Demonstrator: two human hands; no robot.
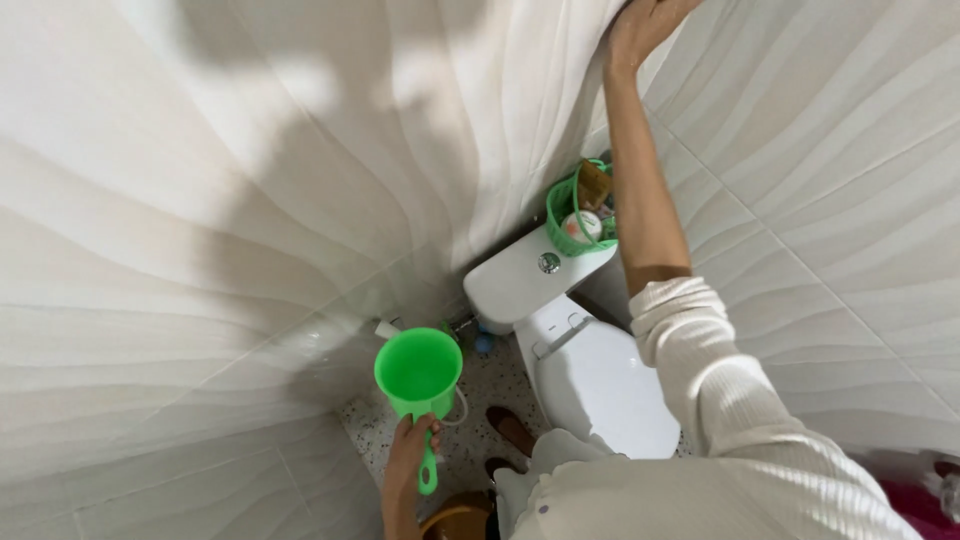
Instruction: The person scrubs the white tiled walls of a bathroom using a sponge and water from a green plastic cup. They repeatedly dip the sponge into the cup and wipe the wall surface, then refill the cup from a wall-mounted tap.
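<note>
Your left hand [412, 450] grips the green plastic dipper mug [418, 372] by its handle, left of the white ceramic toilet [590, 375]; keep it level. Your right hand [645, 22] presses flat, fingers spread, on the wavy wall tile [200, 200] above.

Glossy green plastic mug [418, 372]

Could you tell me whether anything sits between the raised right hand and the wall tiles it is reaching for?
Nothing visible does: the right hand lies flat against the wavy white wall tiles, high above the green basket on the toilet cistern.
</note>
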